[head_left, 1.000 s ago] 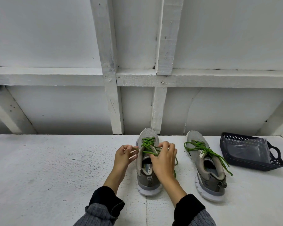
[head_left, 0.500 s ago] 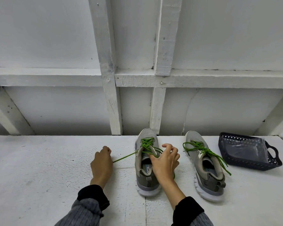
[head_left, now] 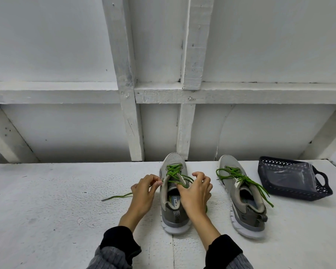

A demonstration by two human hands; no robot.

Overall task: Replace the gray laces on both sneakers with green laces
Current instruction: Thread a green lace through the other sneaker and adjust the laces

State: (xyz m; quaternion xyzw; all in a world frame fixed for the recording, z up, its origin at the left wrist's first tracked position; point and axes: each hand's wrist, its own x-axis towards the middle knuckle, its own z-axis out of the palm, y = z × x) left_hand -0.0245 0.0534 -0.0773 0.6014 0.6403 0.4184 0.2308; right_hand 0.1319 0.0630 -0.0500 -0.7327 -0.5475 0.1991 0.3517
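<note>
Left hand (head_left: 144,191) pinches the green lace (head_left: 172,172) at the near sneaker (head_left: 174,193); its tail runs leftward along the counter (head_left: 47,210); right hand (head_left: 197,191) grips the lace opposite.

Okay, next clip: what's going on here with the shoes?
A person is lacing the left grey mesh sneaker with a green lace on a white table. The left hand pinches the lace beside the shoe's collar, with the lace's loose end trailing off to the left. The right hand grips the lace at the tongue. The right grey mesh sneaker already carries a green lace, untied. A dark perforated plastic basket sits to the right.
</note>
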